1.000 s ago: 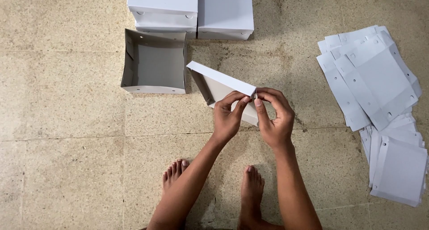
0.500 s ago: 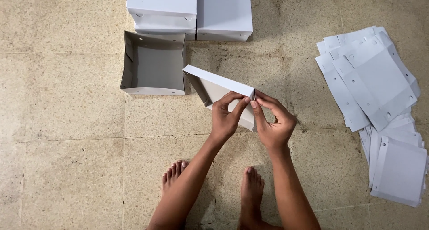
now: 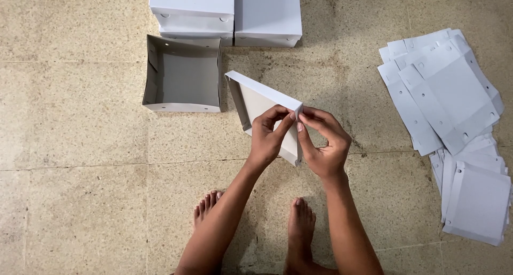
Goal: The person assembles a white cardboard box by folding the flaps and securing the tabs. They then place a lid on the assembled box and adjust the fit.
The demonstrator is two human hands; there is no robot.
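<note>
The person holds a shallow white cardboard box lid [image 3: 256, 101] with both hands above the speckled beige tiled floor [image 3: 80, 200]. The lid is tilted, its open inner side facing the camera, one long edge running from upper left to the corner at the fingertips.

The left hand [image 3: 269, 136] is closed in a pinch on the lid's near corner, thumb and forefinger pressing the folded wall. The right hand [image 3: 323, 144] grips the same corner from the other side, fingers curled, fingertips touching or just beside those of the left hand. Both forearms rise from the bottom of the view.

The lid sits near the middle of the view, just right of an open grey-lined white cardboard box base [image 3: 183, 74] that stands on the floor with its opening upward. The lid's far corner is near the base's right wall; contact cannot be determined.

Behind the base, at the top edge of the view, stand two closed white cardboard boxes [image 3: 224, 10] side by side, touching each other. The left one is just behind the open base.

To the right, well apart from the hands, lies a loose stack of flat unfolded white cardboard blanks [image 3: 454, 109], fanned and overlapping, continuing down the right edge.

The person's bare feet [image 3: 299, 227] rest on the floor below the hands.
</note>
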